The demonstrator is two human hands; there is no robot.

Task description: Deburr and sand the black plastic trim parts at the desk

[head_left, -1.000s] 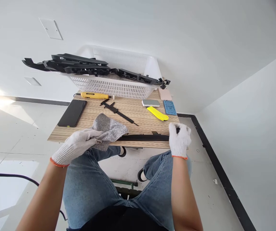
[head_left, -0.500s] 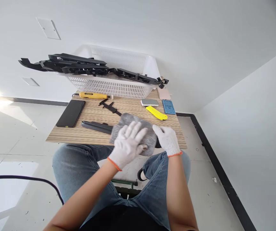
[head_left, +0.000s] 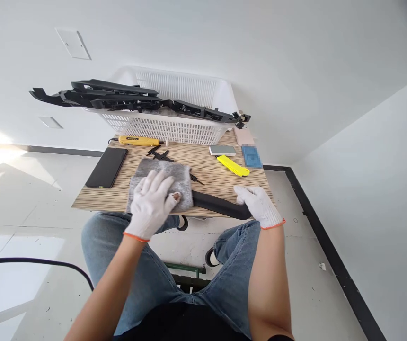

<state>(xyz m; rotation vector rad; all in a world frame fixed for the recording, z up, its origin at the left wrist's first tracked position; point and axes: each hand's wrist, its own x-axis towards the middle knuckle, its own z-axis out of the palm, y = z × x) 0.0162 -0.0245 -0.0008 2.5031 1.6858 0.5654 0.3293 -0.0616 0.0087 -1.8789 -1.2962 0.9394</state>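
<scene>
My left hand (head_left: 153,201), in a white glove, lies flat with its fingers spread on a folded grey cloth (head_left: 180,173). Under the cloth runs a long black plastic trim piece (head_left: 221,204); its left part is covered. My right hand (head_left: 256,203), gloved too, is closed around the right end of that piece near the table's front edge. Just behind the cloth, black calipers (head_left: 163,155) are partly hidden by it.
A white basket (head_left: 168,130) piled with black plastic parts (head_left: 118,97) stands at the back. On the table (head_left: 100,201) lie a black phone (head_left: 107,167), a yellow power tool (head_left: 138,141), a sharpening stone (head_left: 222,150), a yellow utility knife (head_left: 232,166) and a blue pad (head_left: 252,156).
My left hand has slid the cloth leftwards along the trim piece, baring its right part and covering its left end. My right hand has shifted slightly right, still holding the end.
</scene>
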